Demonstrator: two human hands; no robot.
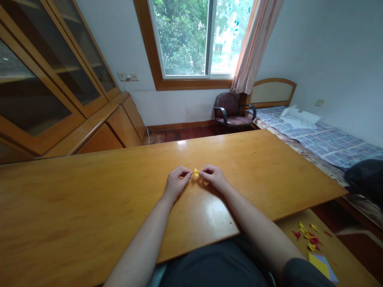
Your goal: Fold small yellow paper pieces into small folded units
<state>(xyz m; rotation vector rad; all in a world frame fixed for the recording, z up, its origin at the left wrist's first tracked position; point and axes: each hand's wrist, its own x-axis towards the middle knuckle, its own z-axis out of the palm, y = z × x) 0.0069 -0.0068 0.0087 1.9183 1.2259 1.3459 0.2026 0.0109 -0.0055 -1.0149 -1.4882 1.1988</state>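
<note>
A small folded yellow paper piece (196,172) is held between my two hands, just above the wooden table (89,199). My left hand (177,181) pinches its left side between thumb and fingertips. On the opposite side, my right hand (216,177) grips it in the same pinching way. The fingertips cover the paper's outer ends, and its exact folded shape is too small to make out.
Lower right, a lower wooden surface (344,255) carries several folded yellow and red paper figures (311,238) and flat paper sheets (321,267). A brown armchair (229,109) stands beyond the table. Right of it is a bed (326,137) with a dark bag (366,179); cabinets (60,79) line the left.
</note>
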